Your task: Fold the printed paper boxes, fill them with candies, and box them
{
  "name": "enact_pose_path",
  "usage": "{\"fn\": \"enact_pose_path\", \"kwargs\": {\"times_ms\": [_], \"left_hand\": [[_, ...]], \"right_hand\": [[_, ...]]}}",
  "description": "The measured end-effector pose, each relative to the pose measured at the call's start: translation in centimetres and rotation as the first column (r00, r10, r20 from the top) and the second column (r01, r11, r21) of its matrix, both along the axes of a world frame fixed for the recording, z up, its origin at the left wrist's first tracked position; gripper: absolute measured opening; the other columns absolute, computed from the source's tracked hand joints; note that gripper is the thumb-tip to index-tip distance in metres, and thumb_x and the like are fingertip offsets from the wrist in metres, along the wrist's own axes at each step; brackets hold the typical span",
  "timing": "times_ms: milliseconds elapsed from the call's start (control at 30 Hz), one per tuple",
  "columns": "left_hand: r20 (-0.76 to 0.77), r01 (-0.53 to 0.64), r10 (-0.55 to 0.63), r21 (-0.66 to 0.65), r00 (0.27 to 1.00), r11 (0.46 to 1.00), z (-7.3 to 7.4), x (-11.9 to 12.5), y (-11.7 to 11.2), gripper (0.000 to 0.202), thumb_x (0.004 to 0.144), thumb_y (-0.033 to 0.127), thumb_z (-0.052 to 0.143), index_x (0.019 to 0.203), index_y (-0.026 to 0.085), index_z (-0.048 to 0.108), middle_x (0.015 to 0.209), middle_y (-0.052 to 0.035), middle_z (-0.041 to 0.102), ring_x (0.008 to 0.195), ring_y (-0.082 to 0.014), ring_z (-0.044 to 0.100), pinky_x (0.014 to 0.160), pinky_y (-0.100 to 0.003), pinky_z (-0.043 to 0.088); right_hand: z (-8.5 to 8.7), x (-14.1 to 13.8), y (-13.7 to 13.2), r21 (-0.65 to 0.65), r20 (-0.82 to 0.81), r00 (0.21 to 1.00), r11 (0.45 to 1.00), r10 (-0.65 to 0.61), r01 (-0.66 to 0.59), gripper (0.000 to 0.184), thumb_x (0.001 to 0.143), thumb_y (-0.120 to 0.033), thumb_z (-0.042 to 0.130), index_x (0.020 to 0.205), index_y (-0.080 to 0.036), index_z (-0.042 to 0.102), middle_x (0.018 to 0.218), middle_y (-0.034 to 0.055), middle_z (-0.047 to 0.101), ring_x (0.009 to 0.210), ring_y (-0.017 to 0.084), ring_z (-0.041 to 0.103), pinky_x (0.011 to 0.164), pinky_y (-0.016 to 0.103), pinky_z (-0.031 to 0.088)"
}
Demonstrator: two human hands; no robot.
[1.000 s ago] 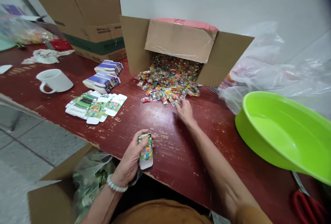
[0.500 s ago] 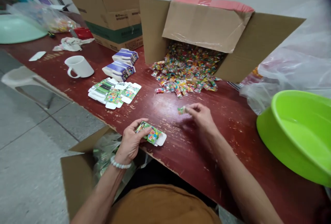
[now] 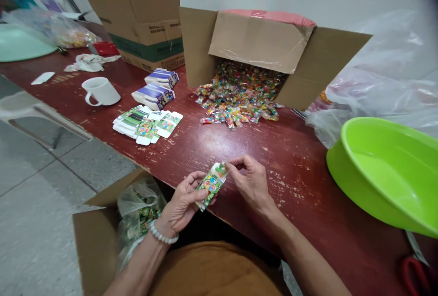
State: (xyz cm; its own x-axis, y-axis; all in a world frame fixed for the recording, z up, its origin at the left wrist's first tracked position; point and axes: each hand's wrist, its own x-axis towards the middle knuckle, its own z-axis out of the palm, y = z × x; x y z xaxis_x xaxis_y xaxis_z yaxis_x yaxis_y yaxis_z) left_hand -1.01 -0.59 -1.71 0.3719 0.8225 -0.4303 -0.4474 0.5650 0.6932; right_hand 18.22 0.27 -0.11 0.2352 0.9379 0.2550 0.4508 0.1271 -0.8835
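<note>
My left hand (image 3: 186, 200) is wrapped round a small green printed candy box (image 3: 210, 185), tilted with its white flap end up and to the right. At that end my right hand (image 3: 251, 182) pinches a small wrapped candy (image 3: 221, 168), greenish and clear, against the box's mouth. Whether the candy is partly inside I cannot tell. Beyond the hands, a heap of wrapped candies (image 3: 236, 109) spills from a cardboard carton (image 3: 253, 40) lying open towards me. Flattened green boxes (image 3: 147, 125) lie in a stack to the left.
A white mug (image 3: 101, 91) and purple-and-white bundles of cartons (image 3: 153, 95) stand at left. A lime-green basin (image 3: 383, 173) is at right, with red-handled scissors (image 3: 414, 274) below it. An open carton (image 3: 92, 241) holding a plastic bag sits below the table edge.
My right hand has brought the candy left and down to the box. My left hand has turned the box so its flap end points up, and moved it slightly right.
</note>
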Motion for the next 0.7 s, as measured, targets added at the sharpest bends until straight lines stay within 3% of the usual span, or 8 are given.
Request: {"fn": "enact_pose_path", "kwargs": {"times_ms": [67, 200, 267, 367, 433, 500, 600, 700], "left_hand": [[0.011, 0.036, -0.037, 0.061, 0.999, 0.997, -0.3, 0.4, -0.4, 0.053, 0.061, 0.011, 0.088, 0.107, 0.016, 0.061, 0.098, -0.0040, 0.070, 0.078, -0.0159, 0.070, 0.072, -0.029, 0.060], [-0.041, 0.212, -0.209, 0.119, 0.977, 0.970, -0.6, 0.8, -0.8, 0.043, 0.072, 0.022, 0.083, 0.111, 0.015, 0.064, 0.097, -0.0069, 0.069, 0.079, -0.0178, 0.071, 0.072, -0.027, 0.058], [-0.056, 0.281, -0.276, 0.118, 0.959, 0.952, -0.3, 0.8, -0.8, 0.044, 0.078, 0.029, 0.078, 0.117, 0.018, 0.061, 0.100, -0.0086, 0.070, 0.074, -0.0206, 0.073, 0.063, -0.028, 0.058], [-0.045, 0.243, -0.239, 0.113, 0.970, 0.964, 0.3, 0.7, -0.7, 0.047, 0.077, 0.027, 0.077, 0.119, 0.021, 0.059, 0.095, -0.0086, 0.072, 0.062, -0.0182, 0.070, 0.056, -0.026, 0.054], [-0.037, 0.186, -0.183, 0.105, 0.982, 0.977, 0.6, 0.7, -0.5, 0.044, 0.075, 0.027, 0.077, 0.116, 0.019, 0.062, 0.089, -0.0081, 0.073, 0.060, -0.0164, 0.068, 0.057, -0.026, 0.055], [-0.038, 0.136, -0.133, 0.079, 0.990, 0.988, 0.6, 0.8, -0.4, 0.042, 0.078, 0.036, 0.074, 0.114, 0.017, 0.065, 0.086, -0.0093, 0.073, 0.065, -0.0184, 0.068, 0.057, -0.027, 0.056], [-0.068, 0.092, -0.090, 0.029, 0.994, 0.995, 0.1, 1.1, -0.4, 0.047, 0.084, 0.053, 0.064, 0.110, 0.013, 0.068, 0.080, -0.0103, 0.073, 0.066, -0.0204, 0.067, 0.053, -0.028, 0.056], [-0.108, 0.064, -0.055, 0.080, 0.993, 0.995, -0.2, 1.7, -0.3, 0.044, 0.085, 0.053, 0.064, 0.103, 0.013, 0.070, 0.072, -0.0075, 0.071, 0.053, -0.0160, 0.062, 0.047, -0.026, 0.052]], "right_hand": [[0.3, -0.1, -0.2, -0.080, 0.050, 0.986, 0.985, 0.160, -0.156, 0.006, 0.079, -0.023, 0.067, 0.073, -0.021, 0.069, 0.070, 0.0016, 0.071, 0.063, 0.017, 0.062, 0.063, 0.029, 0.047], [0.1, -0.5, -0.3, -0.182, -0.058, 0.920, 0.902, 0.388, -0.391, 0.011, 0.086, -0.027, 0.063, 0.083, -0.023, 0.073, 0.078, 0.0018, 0.073, 0.072, 0.018, 0.065, 0.068, 0.030, 0.049], [-0.3, -0.5, -0.2, -0.127, -0.156, 0.915, 0.911, 0.371, -0.391, 0.017, 0.089, -0.034, 0.062, 0.084, -0.023, 0.074, 0.087, 0.0036, 0.073, 0.083, 0.019, 0.066, 0.075, 0.031, 0.050], [-1.1, -0.5, -0.1, -0.114, -0.422, 0.884, 0.955, 0.203, -0.273, 0.022, 0.086, -0.042, 0.067, 0.095, -0.022, 0.071, 0.093, 0.0044, 0.071, 0.084, 0.019, 0.066, 0.075, 0.030, 0.051], [-1.6, -0.6, -0.3, -0.198, -0.597, 0.791, 0.932, 0.132, -0.305, 0.035, 0.081, -0.045, 0.074, 0.104, -0.021, 0.065, 0.086, 0.0026, 0.070, 0.069, 0.016, 0.063, 0.064, 0.028, 0.051], [-2.0, -1.0, -0.5, -0.233, -0.698, 0.699, 0.874, 0.156, -0.427, 0.043, 0.076, -0.046, 0.078, 0.107, -0.021, 0.062, 0.084, 0.0014, 0.069, 0.061, 0.014, 0.060, 0.056, 0.026, 0.050], [-2.2, -1.8, -1.0, -0.199, -0.717, 0.656, 0.832, 0.236, -0.517, 0.042, 0.076, -0.046, 0.079, 0.106, -0.022, 0.063, 0.088, 0.0017, 0.068, 0.060, 0.013, 0.059, 0.051, 0.024, 0.049], [-1.9, -2.3, -1.3, -0.110, -0.565, 0.774, 0.903, 0.286, -0.414, 0.027, 0.082, -0.045, 0.073, 0.097, -0.023, 0.068, 0.089, 0.0033, 0.069, 0.063, 0.015, 0.061, 0.052, 0.026, 0.050]]}}
